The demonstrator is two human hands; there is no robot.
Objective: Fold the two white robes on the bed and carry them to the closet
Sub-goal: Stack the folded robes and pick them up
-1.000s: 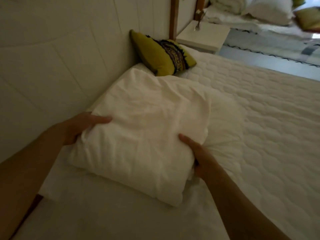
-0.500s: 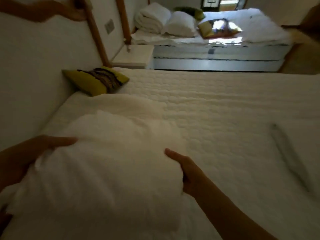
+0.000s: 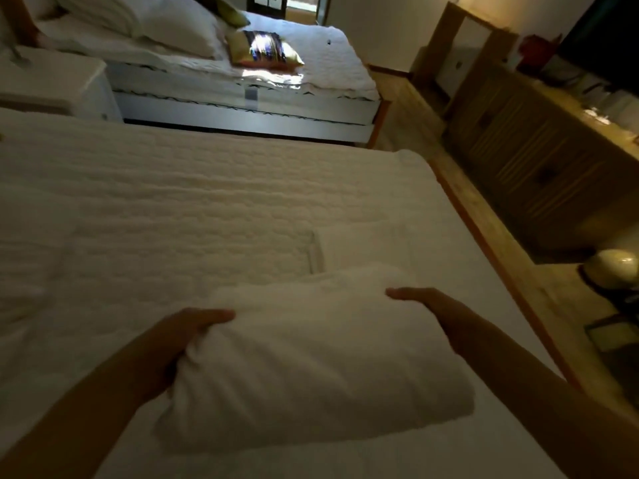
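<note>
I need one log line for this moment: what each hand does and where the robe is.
left hand: grips folded white robe | right hand: holds its other side | robe: over the bed

Left grip [image 3: 174,345] and right grip [image 3: 434,311] clasp inward, arms outstretched.

The room is dim. A near bed [image 3: 207,181] with a quilted white cover fills the foreground, its wooden frame [image 3: 484,242] along the right edge. Beyond it stands a second bed [image 3: 242,108] with white pillows [image 3: 173,32] and a patterned cushion [image 3: 264,50] caught in a patch of light. A white nightstand [image 3: 58,84] sits between the beds at the left. A wooden dresser [image 3: 536,160] lines the right wall on a wood floor [image 3: 411,108].
</note>
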